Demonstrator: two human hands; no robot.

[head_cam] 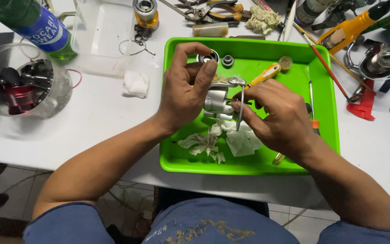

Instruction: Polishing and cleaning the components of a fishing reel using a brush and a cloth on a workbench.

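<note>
At the desk's (100,113) far left edge, a clear round tub (23,86) holding dark and red metal parts. Beyond it, at the far left corner, a green bottle with a blue label (34,25) lying tilted. Next along the far edge, a clear rectangular box (102,34), with a gold and silver spool (146,12) just beside it and small dark rings below the spool. Near the desk's middle, a crumpled white wad (135,84).

Right of centre, reaching toward the near edge, a bright green tray (326,90). Over the tray's middle, both hands. Left hand (183,92) curled around a small white and silver reel body (217,101), thumb and forefinger pinching its top. Right hand (280,117) closed narrowly on a thin metal tool (241,108), its tip touching the reel body. Under the hands, torn white tissue (222,140) on the tray floor. At the tray's far wall, two small round bearings (217,58) and a yellow cap (285,62); a yellow-handled screwdriver (265,74) partly hidden by the right hand.

Along the desk's far edge past the tray, pliers (213,10), a rag, and an orange bottle (350,29). At the right edge, another reel (384,61) and a red scrap (362,108).
</note>
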